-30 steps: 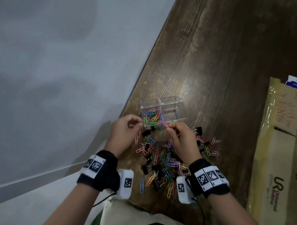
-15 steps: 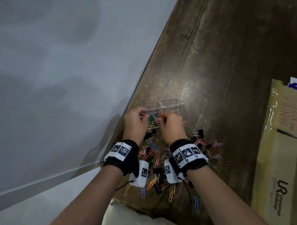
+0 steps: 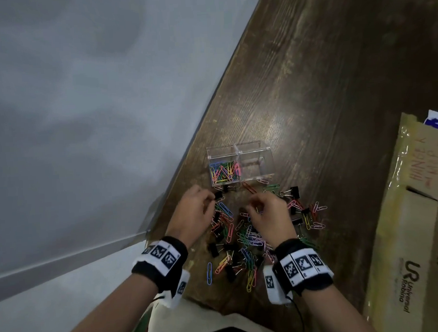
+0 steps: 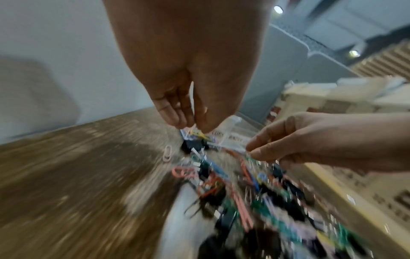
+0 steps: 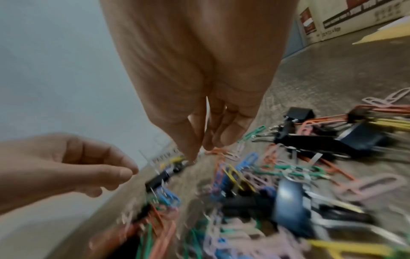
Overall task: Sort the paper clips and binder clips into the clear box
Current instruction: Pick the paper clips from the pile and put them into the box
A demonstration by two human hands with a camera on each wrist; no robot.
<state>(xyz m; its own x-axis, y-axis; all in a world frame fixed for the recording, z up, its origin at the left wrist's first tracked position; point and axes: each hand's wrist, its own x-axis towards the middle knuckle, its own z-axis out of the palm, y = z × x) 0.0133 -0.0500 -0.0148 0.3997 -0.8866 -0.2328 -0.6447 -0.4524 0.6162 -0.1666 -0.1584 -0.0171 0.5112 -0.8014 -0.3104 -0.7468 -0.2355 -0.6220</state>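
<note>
The clear box (image 3: 240, 152) stands on the wooden table; its near left compartment holds coloured paper clips (image 3: 224, 173), and the right one looks empty. A pile of paper clips and black binder clips (image 3: 243, 237) lies in front of it. My left hand (image 3: 210, 200) hovers at the pile's far left, fingers curled, thumb against forefinger (image 5: 124, 175), nothing seen between them; a black binder clip (image 3: 218, 195) lies just beyond its tips. My right hand (image 3: 252, 208) hangs over the pile's middle with fingertips (image 5: 199, 149) drawn together; blur hides whether they pinch a clip.
A long cardboard carton (image 3: 416, 220) lies along the right side of the table. The table's left edge (image 3: 210, 111) runs diagonally beside a grey wall. One blue paper clip (image 3: 209, 273) lies apart near the front edge.
Both hands were over the box's left compartment half a second ago. They have drawn back toward me and now sit over the pile, leaving the box uncovered.
</note>
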